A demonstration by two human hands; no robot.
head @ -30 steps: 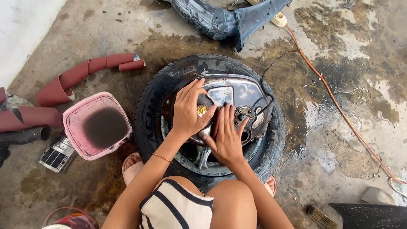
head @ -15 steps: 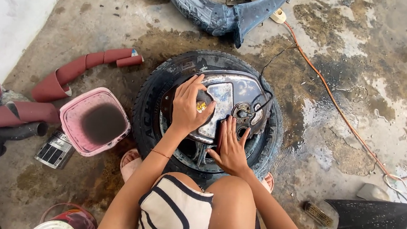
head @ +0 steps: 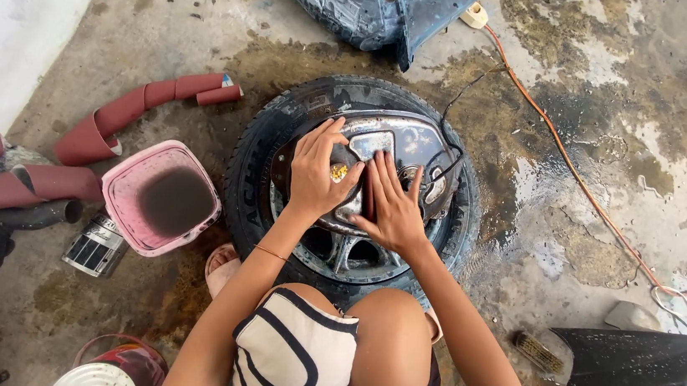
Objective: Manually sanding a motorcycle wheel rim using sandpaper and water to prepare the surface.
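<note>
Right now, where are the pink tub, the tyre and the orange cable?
pink tub (head: pixel 128 183): head view, on its left rim.
tyre (head: pixel 257 153): head view, on the black tread at its left side.
orange cable (head: pixel 568 166): head view, midway along its run across the wet floor.

One camera only, worn on the person's head and looking almost straight down over the bent knees at the wet concrete floor (head: pixel 613 185). It sits close: the forearms run up from the bottom edge, and the tyre (head: pixel 259 155) lying flat fills the middle of the frame. The top of the picture is the far side (away from the person). No second view shares the scene.
</note>
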